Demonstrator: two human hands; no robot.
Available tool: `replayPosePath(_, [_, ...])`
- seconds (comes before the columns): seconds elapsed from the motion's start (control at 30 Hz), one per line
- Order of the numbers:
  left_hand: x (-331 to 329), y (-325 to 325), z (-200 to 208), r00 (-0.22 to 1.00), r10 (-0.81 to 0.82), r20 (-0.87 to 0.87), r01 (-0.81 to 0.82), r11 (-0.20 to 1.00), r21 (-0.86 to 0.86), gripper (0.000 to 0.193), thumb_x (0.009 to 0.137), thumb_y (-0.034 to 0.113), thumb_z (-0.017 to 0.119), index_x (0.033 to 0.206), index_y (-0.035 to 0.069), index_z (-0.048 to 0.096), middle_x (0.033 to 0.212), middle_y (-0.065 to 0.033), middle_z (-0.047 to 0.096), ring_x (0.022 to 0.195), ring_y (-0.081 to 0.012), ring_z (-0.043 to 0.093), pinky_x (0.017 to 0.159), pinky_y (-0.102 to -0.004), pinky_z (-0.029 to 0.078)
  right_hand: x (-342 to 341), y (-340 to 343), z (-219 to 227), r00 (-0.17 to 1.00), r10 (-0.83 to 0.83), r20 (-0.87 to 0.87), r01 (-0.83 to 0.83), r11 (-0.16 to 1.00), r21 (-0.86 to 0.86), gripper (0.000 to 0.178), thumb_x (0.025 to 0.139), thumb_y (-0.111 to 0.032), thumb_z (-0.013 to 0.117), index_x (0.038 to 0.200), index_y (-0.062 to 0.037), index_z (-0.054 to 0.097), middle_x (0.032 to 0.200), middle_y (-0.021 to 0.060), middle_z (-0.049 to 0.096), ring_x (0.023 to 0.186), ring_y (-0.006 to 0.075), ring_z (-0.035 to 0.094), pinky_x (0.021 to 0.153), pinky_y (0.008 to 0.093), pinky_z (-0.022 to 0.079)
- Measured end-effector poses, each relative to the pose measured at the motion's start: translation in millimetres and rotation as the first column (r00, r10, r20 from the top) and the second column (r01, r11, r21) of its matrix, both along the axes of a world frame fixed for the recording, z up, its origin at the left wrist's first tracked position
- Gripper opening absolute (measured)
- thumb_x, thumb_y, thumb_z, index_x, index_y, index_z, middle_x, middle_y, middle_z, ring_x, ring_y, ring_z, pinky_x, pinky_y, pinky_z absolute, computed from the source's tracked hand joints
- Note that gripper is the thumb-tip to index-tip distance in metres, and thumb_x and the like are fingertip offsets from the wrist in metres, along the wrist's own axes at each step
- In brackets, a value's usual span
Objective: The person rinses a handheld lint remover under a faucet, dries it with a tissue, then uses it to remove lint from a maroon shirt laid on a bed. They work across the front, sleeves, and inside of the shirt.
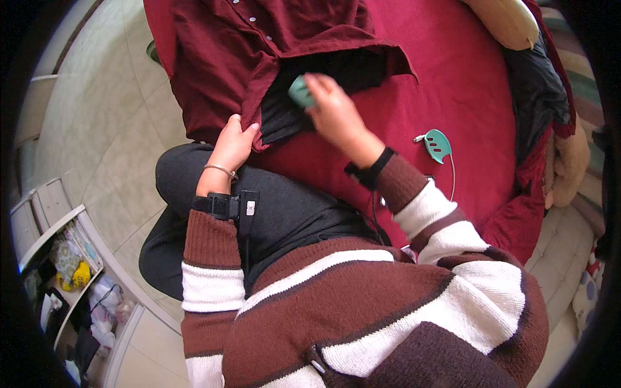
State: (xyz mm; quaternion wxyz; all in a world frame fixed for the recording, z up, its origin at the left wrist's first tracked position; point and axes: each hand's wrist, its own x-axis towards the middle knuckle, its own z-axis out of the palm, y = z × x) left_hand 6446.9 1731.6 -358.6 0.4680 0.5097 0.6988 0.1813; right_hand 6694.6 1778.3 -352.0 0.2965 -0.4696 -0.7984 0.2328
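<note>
A maroon buttoned shirt (213, 61) lies spread at the far side, with black cloth (343, 68) showing beneath its lifted hem. My left hand (231, 147) is closed on the shirt's near edge, thumb on top. Over the black cloth, my right hand (336, 115) holds a small teal object (301, 92) in its fingers. Motion blur and the fingers hide much of that object, so its kind is unclear. To the right of my right hand lies a flat teal piece (437, 146) with slots, a thin cable trailing from it.
A red-covered bed (446, 84) lies under these things. Dark cloth (537, 84) and a beige stuffed shape (504, 22) rest along its right side. Pale tiled floor (123, 129) stretches to the left, with an open drawer (84, 284) of bags and small items at lower left.
</note>
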Motion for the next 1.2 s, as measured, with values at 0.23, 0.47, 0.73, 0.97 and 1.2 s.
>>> replayPosePath(0.23, [4,2,6,1.0,0.026,0.01,-0.026,1.0,-0.002,0.033,0.097,0.02,0.062,0.116,-0.006,0.054,0.108,-0.0153,0.066,0.099,-0.02,0.06,0.091,-0.0352,0.048,2,28,20,0.996,0.022,-0.092,-0.019,0.999,0.025,0.068,0.07,0.003,0.075,0.134,-0.0025,0.052,0.128,0.0205,0.057,0.118,0.0373,0.057,0.101,0.0393,0.049])
replayPosePath(0.47, [1,2,-2,0.999,-0.004,-0.051,0.005,1.0,0.006,0.034,0.098,0.02,0.062,0.118,-0.006,0.053,0.11,-0.0167,0.066,0.099,-0.0202,0.06,0.09,-0.035,0.048,-50,-9,6,0.972,0.17,0.162,-0.18,0.982,0.05,0.057,0.075,0.005,0.065,0.13,0.0059,0.052,0.13,0.0262,0.054,0.122,0.0402,0.054,0.105,0.0421,0.045])
replayPosePath(0.73, [-2,-1,-17,0.987,0.1,0.128,-0.103,0.994,0.022,0.03,0.099,0.019,0.062,0.115,-0.005,0.054,0.105,-0.0089,0.066,0.093,-0.0131,0.059,0.084,-0.0293,0.049,9,85,-1,0.972,-0.118,0.202,0.127,0.991,-0.033,0.028,0.079,-0.007,0.071,0.105,-0.0013,0.061,0.092,0.025,0.063,0.091,0.0446,0.062,0.079,0.0502,0.051])
replayPosePath(0.97, [-1,4,-26,0.98,0.131,0.149,-0.134,0.991,0.01,0.029,0.099,0.019,0.062,0.116,-0.004,0.054,0.104,-0.0077,0.066,0.092,-0.0114,0.061,0.083,-0.0283,0.05,26,38,8,0.984,-0.011,0.178,0.014,1.0,-0.013,0.055,0.071,0.003,0.072,0.124,-0.0028,0.055,0.115,0.022,0.059,0.106,0.0433,0.058,0.087,0.0466,0.05])
replayPosePath(1.2, [-3,-1,-23,0.998,0.024,-0.053,-0.018,0.995,0.101,0.037,0.098,0.018,0.063,0.121,-0.007,0.052,0.108,-0.011,0.067,0.098,-0.0158,0.061,0.087,-0.0299,0.049,-18,-36,10,0.971,0.237,-0.01,-0.235,0.953,-0.192,0.07,0.069,0.006,0.073,0.135,-0.0012,0.05,0.134,0.0226,0.054,0.123,0.0403,0.055,0.102,0.0417,0.048])
